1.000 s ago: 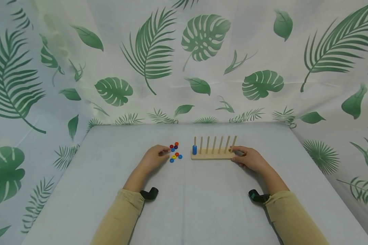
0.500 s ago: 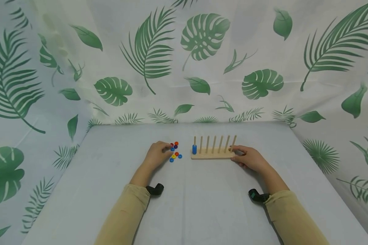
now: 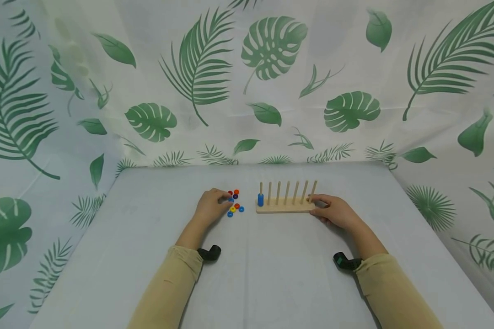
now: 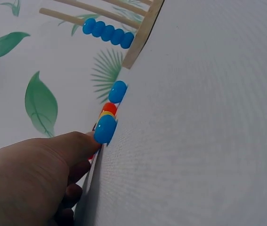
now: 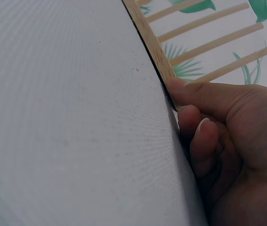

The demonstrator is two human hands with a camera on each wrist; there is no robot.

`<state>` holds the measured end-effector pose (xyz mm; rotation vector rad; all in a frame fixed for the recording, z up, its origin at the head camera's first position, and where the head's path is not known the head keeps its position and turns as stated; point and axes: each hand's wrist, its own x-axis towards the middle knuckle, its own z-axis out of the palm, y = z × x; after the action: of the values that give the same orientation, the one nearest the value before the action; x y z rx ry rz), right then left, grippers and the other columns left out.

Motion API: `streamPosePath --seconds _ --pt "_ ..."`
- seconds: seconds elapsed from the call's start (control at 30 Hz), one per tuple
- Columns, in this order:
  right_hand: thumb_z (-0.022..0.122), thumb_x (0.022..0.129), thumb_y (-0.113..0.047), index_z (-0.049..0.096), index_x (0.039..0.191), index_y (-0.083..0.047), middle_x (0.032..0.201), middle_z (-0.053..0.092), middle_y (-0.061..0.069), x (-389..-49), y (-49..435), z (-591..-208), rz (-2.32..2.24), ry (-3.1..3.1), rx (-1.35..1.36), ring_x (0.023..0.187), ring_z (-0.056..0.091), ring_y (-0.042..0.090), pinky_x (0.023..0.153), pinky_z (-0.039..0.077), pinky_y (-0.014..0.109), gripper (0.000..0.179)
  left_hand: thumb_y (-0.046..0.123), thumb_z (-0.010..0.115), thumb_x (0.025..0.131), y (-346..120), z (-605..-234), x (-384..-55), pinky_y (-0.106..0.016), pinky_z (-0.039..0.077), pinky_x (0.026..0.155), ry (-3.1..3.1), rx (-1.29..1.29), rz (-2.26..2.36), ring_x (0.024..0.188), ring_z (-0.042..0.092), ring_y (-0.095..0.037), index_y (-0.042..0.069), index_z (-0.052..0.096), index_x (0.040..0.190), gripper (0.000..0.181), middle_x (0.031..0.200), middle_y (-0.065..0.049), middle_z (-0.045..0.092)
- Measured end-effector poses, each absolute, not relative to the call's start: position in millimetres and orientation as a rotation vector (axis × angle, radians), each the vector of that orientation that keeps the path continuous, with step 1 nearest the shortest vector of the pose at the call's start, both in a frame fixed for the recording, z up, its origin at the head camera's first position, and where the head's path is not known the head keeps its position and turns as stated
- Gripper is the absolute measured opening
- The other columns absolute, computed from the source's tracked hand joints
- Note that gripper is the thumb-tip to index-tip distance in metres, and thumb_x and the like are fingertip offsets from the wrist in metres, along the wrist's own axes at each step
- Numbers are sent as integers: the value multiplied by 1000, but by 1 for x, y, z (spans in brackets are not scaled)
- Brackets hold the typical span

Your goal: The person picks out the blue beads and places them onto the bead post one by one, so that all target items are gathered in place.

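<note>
My left hand (image 3: pixel 212 204) is at the loose beads, its thumb and index finger closed about a blue bead (image 3: pixel 231 199) in the far cluster. In the left wrist view, the thumb lies beside a nearer blue bead (image 4: pixel 105 129), and the fingertips are hidden behind it. A wooden peg rack (image 3: pixel 284 210) with several upright pegs stands to the right of the beads. Stacked blue beads (image 3: pixel 260 199) sit on its leftmost peg; the other pegs are bare. My right hand (image 3: pixel 334 212) grips the rack's right end, thumb on the near edge of the base (image 5: pixel 157 54).
Around the left fingertips lie red, orange and dark purple beads (image 3: pixel 235 197). Closer to me is another group with yellow (image 3: pixel 233 209), red and blue beads. A leaf-printed cloth (image 3: pixel 271 91) hangs behind the white table (image 3: pixel 271 274).
My left hand has shifted right and slightly forward, onto the far bead cluster, and its thumb and index finger have drawn together. My right hand and the rack have stayed in place.
</note>
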<state>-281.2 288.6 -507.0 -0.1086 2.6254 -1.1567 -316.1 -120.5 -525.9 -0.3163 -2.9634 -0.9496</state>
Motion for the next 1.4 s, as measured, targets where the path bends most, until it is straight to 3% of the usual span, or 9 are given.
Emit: streamPosePath --seconds 0.47,0.97,1.13,1.4 --pt "70 92 -33 50 145 -16 66 61 4 -281 289 -506 -1146 2631 -90 60 55 19 57 49 33 59 34 69 92 -121 -522 -316 -44 39 110 -2976 -303 -971 125 53 -29 17 71 116 29 127 -6 64" --pt "71 91 -36 49 145 -15 67 62 4 -281 289 -507 -1150 2632 -98 61 57 18 57 49 32 61 32 69 93 -120 -515 -315 -44 44 106 -2965 -255 -1163 121 56 -27 16 70 118 30 127 -6 64" --pt "71 91 -36 50 145 -16 68 62 4 -280 288 -506 -1155 2623 -89 62 56 18 57 49 32 61 32 67 94 -116 -510 -314 -45 44 107 -2979 -171 -1245 123 55 -26 20 70 117 26 130 -4 63" --pt "71 91 -35 50 145 -15 67 62 4 -281 288 -506 -1164 2617 -96 61 56 18 57 49 33 61 32 67 95 -113 -496 -312 -44 48 100 -2961 -243 -1277 119 56 -25 20 69 117 26 127 -1 64"
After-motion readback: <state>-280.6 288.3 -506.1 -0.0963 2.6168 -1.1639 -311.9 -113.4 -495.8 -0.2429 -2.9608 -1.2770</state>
